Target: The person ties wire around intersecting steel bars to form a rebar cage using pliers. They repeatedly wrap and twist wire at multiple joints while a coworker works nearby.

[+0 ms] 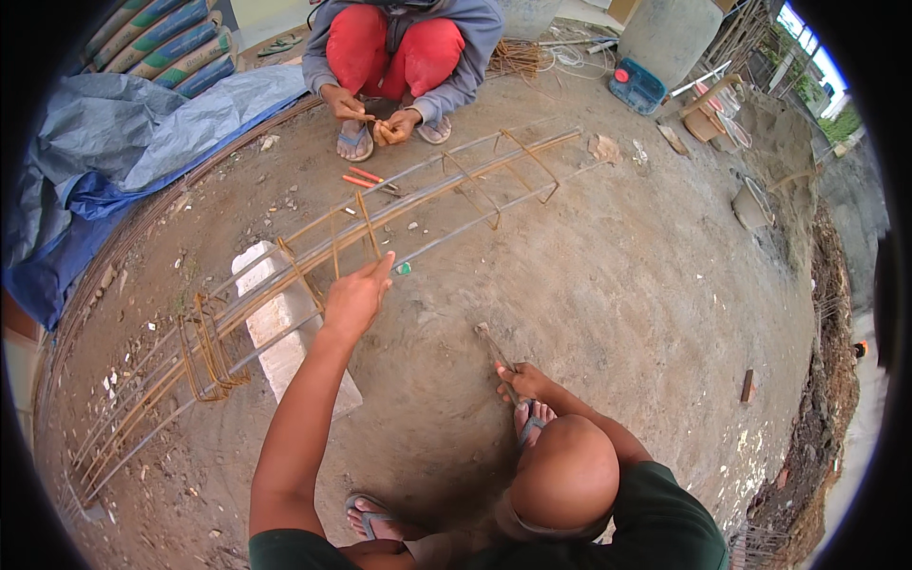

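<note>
A long cage of steel reinforcing bars [432, 244] with rusty square stirrups [527, 161] lies slantwise on the ground in front of me. My left hand [353, 302] is closed at its near bar, beside a stirrup, the index finger stretched along it; the other fingertips are partly hidden. Low by my right foot, my right hand [527, 383] grips a slim, dark metal hand tool [496, 347], whose worn head points away from me. Its exact kind does not show. A white block [275, 328] props up the cage left of my left hand.
Across the cage squats a co-worker, both hands [380, 119] fingering something small. Red-handled pliers [372, 180] lie near their feet. A blue-grey tarp [104, 142] and stacked sacks [161, 43] stand far left. A blue jerrycan [636, 87] and buckets [752, 204] are at right.
</note>
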`<act>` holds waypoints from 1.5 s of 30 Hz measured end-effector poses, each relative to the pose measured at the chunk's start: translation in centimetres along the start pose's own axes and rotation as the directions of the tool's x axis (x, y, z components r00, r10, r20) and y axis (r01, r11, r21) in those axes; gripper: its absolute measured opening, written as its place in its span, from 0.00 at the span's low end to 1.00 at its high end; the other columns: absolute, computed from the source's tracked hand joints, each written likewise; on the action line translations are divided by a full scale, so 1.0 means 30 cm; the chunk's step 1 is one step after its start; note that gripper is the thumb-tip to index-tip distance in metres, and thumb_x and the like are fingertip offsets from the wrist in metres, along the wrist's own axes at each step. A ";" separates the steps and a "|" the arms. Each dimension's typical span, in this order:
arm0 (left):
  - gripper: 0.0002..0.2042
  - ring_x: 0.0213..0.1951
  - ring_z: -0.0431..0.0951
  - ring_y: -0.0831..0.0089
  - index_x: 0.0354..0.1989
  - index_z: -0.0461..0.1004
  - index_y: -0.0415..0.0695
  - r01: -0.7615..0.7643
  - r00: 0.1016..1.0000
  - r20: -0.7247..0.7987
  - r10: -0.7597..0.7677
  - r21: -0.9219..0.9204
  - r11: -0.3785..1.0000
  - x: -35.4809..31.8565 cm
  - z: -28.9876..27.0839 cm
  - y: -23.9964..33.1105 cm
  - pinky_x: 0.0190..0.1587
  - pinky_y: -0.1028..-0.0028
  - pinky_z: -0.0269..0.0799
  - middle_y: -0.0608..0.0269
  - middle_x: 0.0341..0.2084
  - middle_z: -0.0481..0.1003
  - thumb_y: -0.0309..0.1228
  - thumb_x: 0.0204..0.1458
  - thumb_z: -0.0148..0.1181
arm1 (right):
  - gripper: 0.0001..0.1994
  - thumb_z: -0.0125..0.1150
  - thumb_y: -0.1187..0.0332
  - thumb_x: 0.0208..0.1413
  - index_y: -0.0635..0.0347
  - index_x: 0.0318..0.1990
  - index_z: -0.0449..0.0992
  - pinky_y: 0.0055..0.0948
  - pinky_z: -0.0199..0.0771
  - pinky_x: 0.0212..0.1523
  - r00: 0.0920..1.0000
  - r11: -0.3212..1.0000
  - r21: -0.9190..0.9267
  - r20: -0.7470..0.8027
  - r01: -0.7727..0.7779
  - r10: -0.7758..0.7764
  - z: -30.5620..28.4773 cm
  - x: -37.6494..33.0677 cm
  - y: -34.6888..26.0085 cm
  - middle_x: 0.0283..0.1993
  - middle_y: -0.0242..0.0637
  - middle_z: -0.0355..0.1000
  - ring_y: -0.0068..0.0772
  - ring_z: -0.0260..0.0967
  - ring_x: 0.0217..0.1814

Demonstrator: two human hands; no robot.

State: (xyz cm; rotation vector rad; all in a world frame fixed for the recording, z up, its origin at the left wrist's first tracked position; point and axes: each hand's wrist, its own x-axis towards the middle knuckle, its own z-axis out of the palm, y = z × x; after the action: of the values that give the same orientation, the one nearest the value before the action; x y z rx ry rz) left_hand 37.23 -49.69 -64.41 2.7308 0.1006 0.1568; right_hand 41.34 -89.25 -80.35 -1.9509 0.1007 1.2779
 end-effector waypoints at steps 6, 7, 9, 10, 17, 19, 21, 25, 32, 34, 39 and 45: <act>0.20 0.47 0.82 0.45 0.65 0.73 0.44 0.044 0.999 -0.028 -0.047 -0.083 0.996 0.022 0.041 -0.015 0.49 0.52 0.78 0.48 0.50 0.80 0.34 0.66 0.57 | 0.22 0.57 0.51 0.73 0.60 0.61 0.79 0.35 0.78 0.36 0.979 0.976 0.217 0.198 0.002 -0.046 -0.075 -0.115 -0.015 0.36 0.33 0.75 0.29 0.73 0.33; 0.20 0.47 0.82 0.45 0.65 0.73 0.44 0.043 0.998 -0.052 -0.047 -0.087 0.995 0.020 0.036 -0.039 0.49 0.52 0.78 0.47 0.50 0.80 0.34 0.66 0.57 | 0.23 0.53 0.52 0.75 0.58 0.66 0.75 0.37 0.83 0.46 0.997 0.998 0.064 0.076 0.006 -0.011 -0.044 -0.174 -0.091 0.44 0.38 0.79 0.33 0.79 0.42; 0.19 0.48 0.82 0.45 0.64 0.74 0.44 0.013 0.996 -0.084 -0.024 -0.131 0.991 0.026 0.046 -0.027 0.50 0.51 0.78 0.46 0.50 0.80 0.34 0.66 0.57 | 0.26 0.48 0.51 0.76 0.60 0.71 0.68 0.40 0.82 0.54 0.985 0.987 0.152 0.174 -0.043 0.016 -0.120 -0.296 -0.121 0.49 0.46 0.80 0.39 0.80 0.48; 0.18 0.47 0.82 0.46 0.63 0.74 0.44 -0.005 0.996 -0.088 -0.007 -0.137 0.991 0.022 0.058 -0.024 0.49 0.52 0.78 0.47 0.49 0.80 0.33 0.66 0.57 | 0.26 0.50 0.50 0.75 0.59 0.70 0.70 0.40 0.83 0.51 0.986 0.974 0.221 0.166 -0.053 0.016 -0.154 -0.352 -0.118 0.47 0.47 0.81 0.39 0.81 0.46; 0.18 0.48 0.82 0.48 0.62 0.77 0.48 -0.011 0.998 -0.062 0.005 -0.105 0.994 0.043 0.055 -0.044 0.49 0.52 0.78 0.51 0.45 0.82 0.36 0.65 0.59 | 0.27 0.54 0.44 0.71 0.60 0.59 0.74 0.44 0.81 0.46 0.899 0.946 -0.298 -0.437 -0.124 -0.020 -0.292 -0.478 -0.142 0.43 0.49 0.81 0.47 0.81 0.41; 0.19 0.49 0.82 0.49 0.63 0.77 0.51 0.015 0.999 -0.041 -0.019 -0.109 0.994 0.049 0.050 -0.017 0.50 0.52 0.78 0.53 0.47 0.83 0.38 0.64 0.61 | 0.27 0.57 0.44 0.69 0.59 0.60 0.75 0.49 0.80 0.50 0.811 0.635 -0.692 -0.559 -0.343 -0.171 -0.326 -0.457 -0.127 0.48 0.51 0.80 0.52 0.80 0.48; 0.19 0.49 0.83 0.50 0.63 0.78 0.54 0.030 0.998 -0.054 -0.036 -0.112 0.993 0.045 0.050 -0.021 0.49 0.53 0.78 0.54 0.48 0.83 0.40 0.64 0.61 | 0.24 0.60 0.47 0.67 0.57 0.58 0.76 0.51 0.76 0.57 0.709 0.506 -0.797 -0.563 -0.329 -0.426 -0.259 -0.360 -0.117 0.53 0.51 0.77 0.53 0.75 0.57; 0.20 0.45 0.84 0.52 0.63 0.76 0.52 -0.022 0.992 -0.121 0.021 -0.006 1.000 0.061 0.071 -0.044 0.46 0.54 0.80 0.57 0.45 0.84 0.41 0.65 0.60 | 0.18 0.64 0.53 0.63 0.55 0.52 0.80 0.49 0.71 0.63 0.695 0.493 -0.869 -0.372 -0.029 -0.616 -0.026 -0.075 -0.078 0.58 0.45 0.74 0.50 0.68 0.66; 0.22 0.49 0.84 0.53 0.63 0.78 0.57 0.049 0.997 -0.068 -0.045 0.059 0.997 0.069 0.058 0.011 0.47 0.56 0.80 0.58 0.52 0.83 0.49 0.64 0.59 | 0.11 0.63 0.60 0.63 0.56 0.45 0.80 0.47 0.77 0.49 0.607 0.497 -0.862 -0.344 0.098 -0.717 0.118 0.098 0.050 0.44 0.41 0.77 0.49 0.76 0.49; 0.22 0.47 0.84 0.53 0.63 0.78 0.56 0.037 0.996 -0.089 -0.032 0.061 0.997 0.084 0.060 0.007 0.46 0.56 0.81 0.58 0.51 0.83 0.49 0.64 0.59 | 0.11 0.62 0.61 0.64 0.56 0.46 0.81 0.47 0.78 0.42 0.613 0.600 -0.775 -0.380 0.198 -0.693 0.135 0.049 0.013 0.36 0.39 0.76 0.47 0.78 0.38; 0.21 0.46 0.84 0.53 0.62 0.79 0.54 0.013 0.991 -0.131 -0.016 -0.024 1.000 0.143 0.112 0.060 0.47 0.56 0.81 0.58 0.50 0.83 0.47 0.63 0.62 | 0.13 0.58 0.63 0.71 0.62 0.53 0.79 0.31 0.72 0.28 0.967 0.929 0.268 -0.054 0.254 -0.249 0.152 -0.106 -0.112 0.27 0.30 0.73 0.29 0.68 0.24; 0.20 0.49 0.84 0.51 0.61 0.80 0.52 -0.001 0.990 -0.138 -0.009 -0.077 0.997 0.194 0.117 0.107 0.49 0.58 0.80 0.53 0.52 0.82 0.42 0.62 0.65 | 0.16 0.54 0.60 0.75 0.61 0.60 0.76 0.17 0.57 0.19 0.859 0.418 0.907 0.261 -0.061 -0.441 0.232 -0.051 -0.273 0.25 0.21 0.66 0.12 0.57 0.21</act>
State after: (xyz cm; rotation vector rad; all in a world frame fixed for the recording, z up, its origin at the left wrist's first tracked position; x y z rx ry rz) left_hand 43.59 -53.45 -65.78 2.6411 0.1362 0.3423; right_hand 39.15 -79.64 -75.79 -0.6423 0.2436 1.1251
